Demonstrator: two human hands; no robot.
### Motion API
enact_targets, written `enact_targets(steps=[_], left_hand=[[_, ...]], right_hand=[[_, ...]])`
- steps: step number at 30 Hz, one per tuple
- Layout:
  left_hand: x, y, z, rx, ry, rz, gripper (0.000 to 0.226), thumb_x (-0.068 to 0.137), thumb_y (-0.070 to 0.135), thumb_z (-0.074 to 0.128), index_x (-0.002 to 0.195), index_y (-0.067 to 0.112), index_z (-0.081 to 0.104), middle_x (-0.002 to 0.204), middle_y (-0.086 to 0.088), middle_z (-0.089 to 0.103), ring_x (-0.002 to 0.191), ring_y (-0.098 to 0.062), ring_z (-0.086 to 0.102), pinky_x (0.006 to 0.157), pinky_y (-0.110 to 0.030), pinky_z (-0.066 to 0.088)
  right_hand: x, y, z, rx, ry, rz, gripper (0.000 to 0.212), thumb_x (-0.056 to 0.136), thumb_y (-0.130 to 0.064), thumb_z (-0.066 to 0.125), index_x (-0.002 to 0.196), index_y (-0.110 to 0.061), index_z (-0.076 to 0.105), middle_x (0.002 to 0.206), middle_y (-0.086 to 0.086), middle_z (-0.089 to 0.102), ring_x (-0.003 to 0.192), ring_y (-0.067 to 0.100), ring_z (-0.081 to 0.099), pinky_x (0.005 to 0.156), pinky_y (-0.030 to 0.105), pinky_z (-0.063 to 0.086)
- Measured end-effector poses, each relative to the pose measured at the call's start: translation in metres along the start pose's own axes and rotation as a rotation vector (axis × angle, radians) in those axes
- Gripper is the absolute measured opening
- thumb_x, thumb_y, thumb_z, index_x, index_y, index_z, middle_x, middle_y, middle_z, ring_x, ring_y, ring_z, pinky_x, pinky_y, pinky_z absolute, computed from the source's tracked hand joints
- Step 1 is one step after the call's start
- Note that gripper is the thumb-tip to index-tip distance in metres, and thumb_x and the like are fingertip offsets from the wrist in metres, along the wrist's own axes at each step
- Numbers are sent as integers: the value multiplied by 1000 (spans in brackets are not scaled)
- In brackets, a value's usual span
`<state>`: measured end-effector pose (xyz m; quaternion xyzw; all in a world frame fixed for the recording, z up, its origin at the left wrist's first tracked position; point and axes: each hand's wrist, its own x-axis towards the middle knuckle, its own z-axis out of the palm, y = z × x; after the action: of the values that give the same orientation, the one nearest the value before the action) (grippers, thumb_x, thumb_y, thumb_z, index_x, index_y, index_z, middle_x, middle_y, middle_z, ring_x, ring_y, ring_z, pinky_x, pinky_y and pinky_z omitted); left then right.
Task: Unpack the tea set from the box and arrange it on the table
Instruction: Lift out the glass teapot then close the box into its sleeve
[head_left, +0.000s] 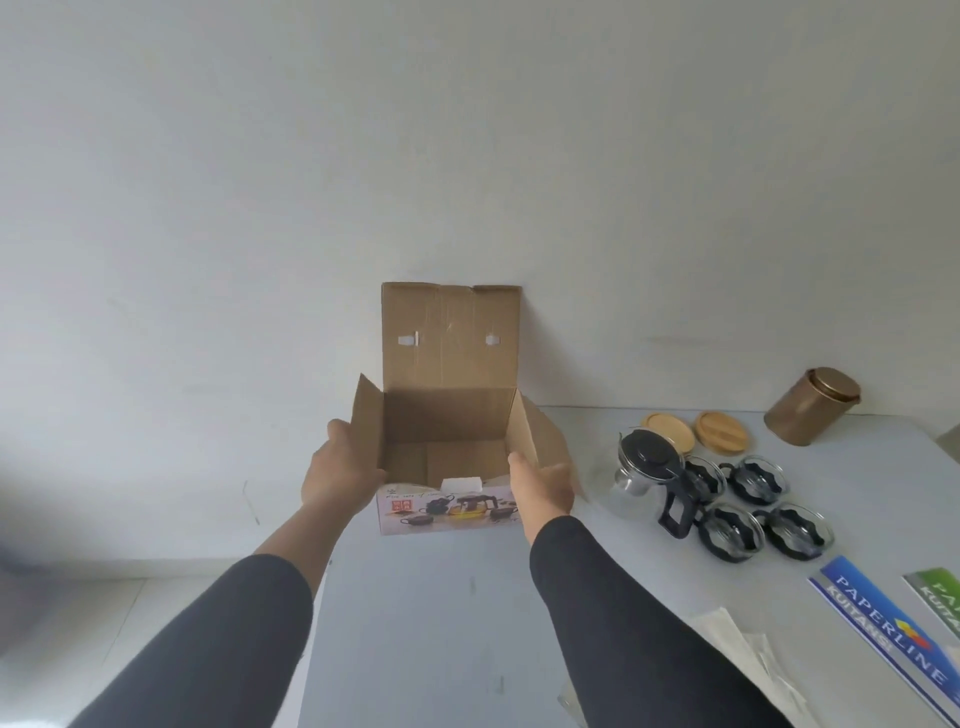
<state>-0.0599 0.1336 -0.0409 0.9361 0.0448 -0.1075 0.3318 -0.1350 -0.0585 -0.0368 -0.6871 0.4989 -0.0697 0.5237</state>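
An open cardboard box (447, 431) with a printed tea-set picture on its front stands at the table's far left, lid flap upright against the wall. Its inside looks bare except for a white piece at the front. My left hand (340, 467) grips the box's left side flap. On the right side flap rests my right hand (540, 480), fingers around it. To the right stand a glass teapot (647, 480) with black lid and handle and several glass cups (758, 506) in black holders.
Two round wooden lids (719, 431) lie behind the cups. A copper-coloured tin (810, 405) stands by the wall at the right. Blue and green receipt booklets (883, 613) and crumpled plastic (748, 654) lie at the near right. The table's left edge (317, 597) runs below the box.
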Motion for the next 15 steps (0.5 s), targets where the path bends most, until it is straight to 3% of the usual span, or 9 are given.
enact_targets(steps=[4,8,10,15], left_hand=[[5,-8,3,-6,-11,217,60,78,3,64,126,24,35,116,-4,57,91,-17,54,71,-28,49],[5,-11,4,-16,-47,267,64,78,4,66,131,24,36,122,-6,54,91,-16,52,75,-26,49],[5,-11,4,-12,-69,291,61,79,13,69,131,25,39,125,-6,51,91,-16,54,80,-29,52],[9,-7,2,-18,-100,296,49,82,53,61,121,23,56,124,-2,46,100,-14,50,84,-27,41]], right_hand=[[-12,-4,13,-33,90,-192,36,83,-29,57,109,-4,51,105,9,54,97,29,53,76,30,39],[-19,-1,15,-15,146,-351,18,81,-24,56,88,-9,50,93,6,54,87,27,54,67,28,42],[-19,0,14,-70,138,-454,14,82,-22,55,84,-10,51,88,5,54,83,25,53,65,28,42],[-19,-5,14,-263,66,-499,9,89,-24,47,88,-15,45,92,3,50,91,25,52,89,39,45]])
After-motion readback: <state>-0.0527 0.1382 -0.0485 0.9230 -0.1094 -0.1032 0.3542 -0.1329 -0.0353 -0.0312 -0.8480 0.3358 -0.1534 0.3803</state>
